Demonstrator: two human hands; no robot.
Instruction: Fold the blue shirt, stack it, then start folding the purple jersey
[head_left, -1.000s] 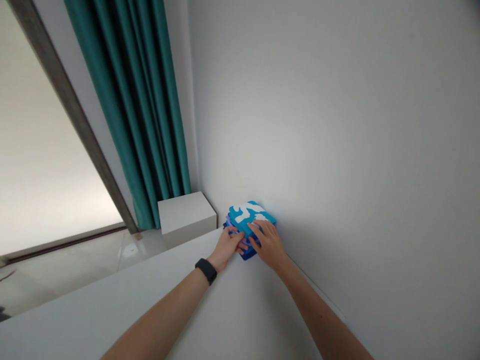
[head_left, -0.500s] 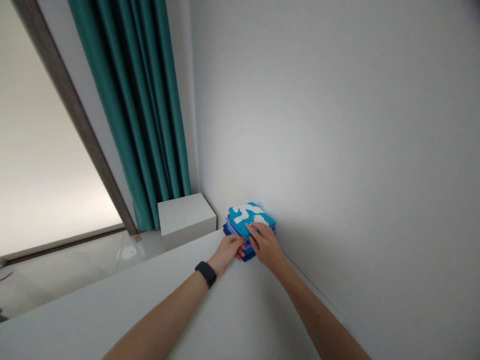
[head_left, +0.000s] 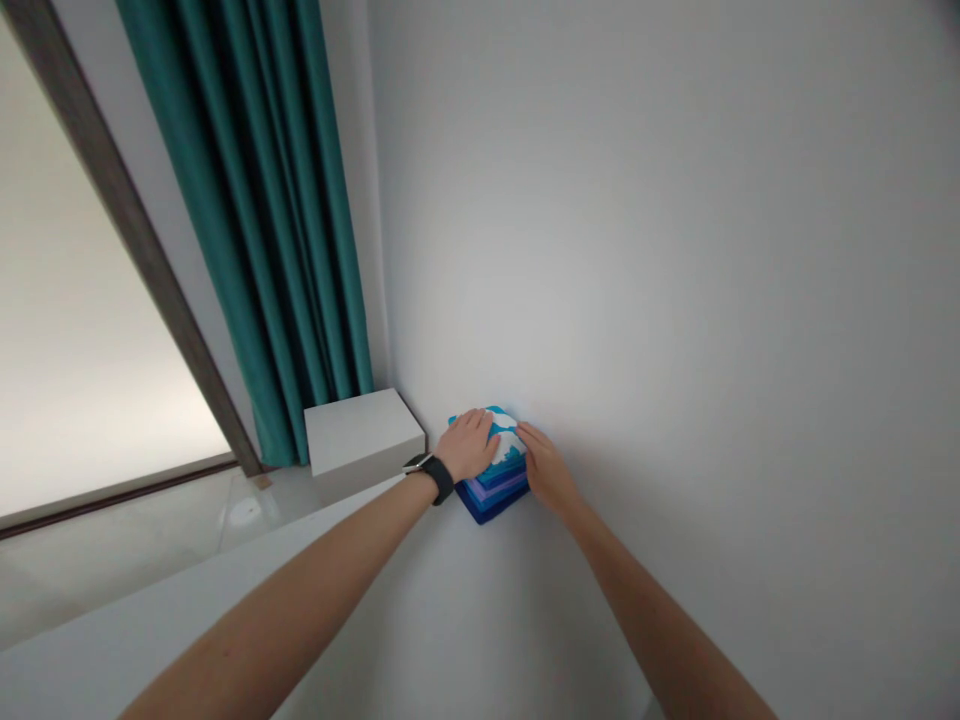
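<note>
A pale wall (head_left: 675, 250) fills the right of the frame; a teal curtain (head_left: 259, 230) hangs upper left. Across the lower part runs a white tabletop (head_left: 420, 620), with a white box (head_left: 364, 435) beyond its edge. Lower centre sits a stack of folded blue and purple cloths (head_left: 496, 484). The left hand (head_left: 466, 445) lies on top, fingers outstretched, gripping nothing; the right hand (head_left: 549, 470) touches the stack's right side, fingers nearly straight, any grip unclear.

Corner of a home-like room, long teal curtain (head_left: 247, 230), plain pale wall (head_left: 645, 250), white bedside-style cabinet (head_left: 364, 430)
</note>
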